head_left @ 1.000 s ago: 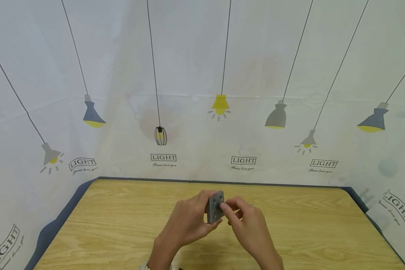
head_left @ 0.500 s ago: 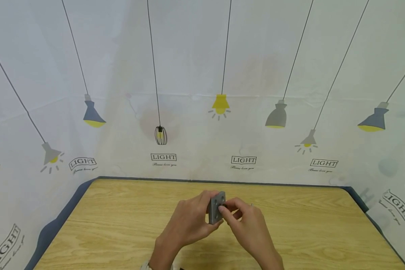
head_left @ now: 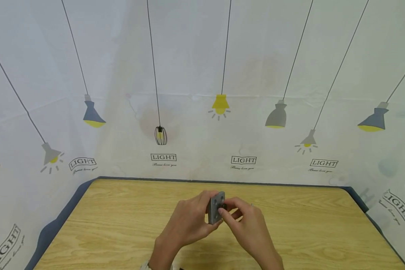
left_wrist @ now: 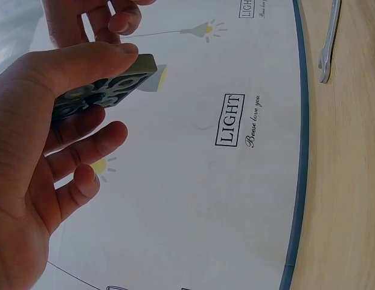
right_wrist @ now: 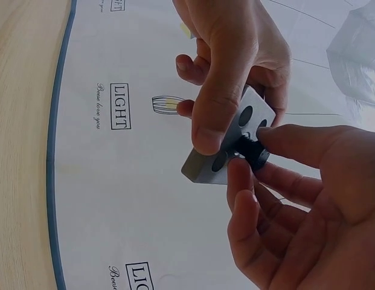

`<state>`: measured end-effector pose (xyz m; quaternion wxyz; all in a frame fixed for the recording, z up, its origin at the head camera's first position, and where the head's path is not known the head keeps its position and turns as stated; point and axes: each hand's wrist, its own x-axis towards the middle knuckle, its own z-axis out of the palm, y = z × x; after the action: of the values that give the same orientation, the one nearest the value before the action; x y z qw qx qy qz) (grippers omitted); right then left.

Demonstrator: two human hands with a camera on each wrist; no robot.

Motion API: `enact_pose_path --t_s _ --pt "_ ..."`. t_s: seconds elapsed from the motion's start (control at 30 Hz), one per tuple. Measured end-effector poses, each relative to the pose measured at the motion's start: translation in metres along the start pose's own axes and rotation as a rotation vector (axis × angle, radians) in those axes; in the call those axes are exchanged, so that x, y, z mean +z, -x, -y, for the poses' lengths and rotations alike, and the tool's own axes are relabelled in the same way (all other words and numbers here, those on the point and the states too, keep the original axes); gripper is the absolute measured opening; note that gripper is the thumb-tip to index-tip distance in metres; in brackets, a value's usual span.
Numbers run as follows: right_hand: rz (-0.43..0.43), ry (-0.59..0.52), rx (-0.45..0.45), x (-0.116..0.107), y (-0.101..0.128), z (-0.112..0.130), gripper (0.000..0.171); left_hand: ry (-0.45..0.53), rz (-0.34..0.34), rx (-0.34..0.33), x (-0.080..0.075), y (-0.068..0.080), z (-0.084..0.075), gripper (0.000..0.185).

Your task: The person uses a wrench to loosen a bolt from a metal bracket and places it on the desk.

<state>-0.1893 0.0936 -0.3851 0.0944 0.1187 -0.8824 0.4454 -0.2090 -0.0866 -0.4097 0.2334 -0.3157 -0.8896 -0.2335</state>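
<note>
My left hand (head_left: pixel 190 217) grips a grey metal block (right_wrist: pixel 202 172) by its edges, with the thumb on one side and fingers on the other. Several round holes show in the face turned toward my right hand (head_left: pixel 251 223). A black bolt (right_wrist: pixel 257 154) stands out from the middle of that face, its threaded part at the block and its thicker head outward. My right thumb and fingertips pinch the bolt's head. In the left wrist view, the block's other face (left_wrist: pixel 108 87) shows dark recesses, partly covered by my left thumb. Both hands are raised above the table.
A wood-grain table (head_left: pixel 121 210) lies below, with a dark blue border along its back edge. A wrench (left_wrist: pixel 330 45) lies on it in the left wrist view. A white sheet printed with lamps (head_left: pixel 195 131) hangs behind and at both sides.
The block has shifted slightly to the right. My right thumb has slid a little down and left over the bolt, and more of the dark bolt shows between the fingers.
</note>
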Motion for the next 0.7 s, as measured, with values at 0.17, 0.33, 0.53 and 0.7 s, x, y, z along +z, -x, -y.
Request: enact_pose_path --t_s 0.17,0.33,0.53,0.7 --pt "-0.002 -0.005 -0.009 0.0000 -0.0001 0.0003 0.015 0.002 0.004 -0.004 -0.0003 0.0000 0.0003 0.065" --pt "0.005 -0.012 -0.008 -0.0003 0.0000 0.0009 0.018 -0.007 -0.003 0.001 -0.0004 -0.0001 0.0009 0.065" --pt "0.004 -0.004 -0.013 -0.0004 -0.0001 0.0013 0.021 -0.007 -0.001 0.000 -0.0002 -0.0001 0.0011 0.066" --pt "-0.002 0.017 -0.019 -0.0004 0.0003 0.0020 0.022 -0.009 -0.006 0.004 0.0000 0.0000 0.0013 0.067"
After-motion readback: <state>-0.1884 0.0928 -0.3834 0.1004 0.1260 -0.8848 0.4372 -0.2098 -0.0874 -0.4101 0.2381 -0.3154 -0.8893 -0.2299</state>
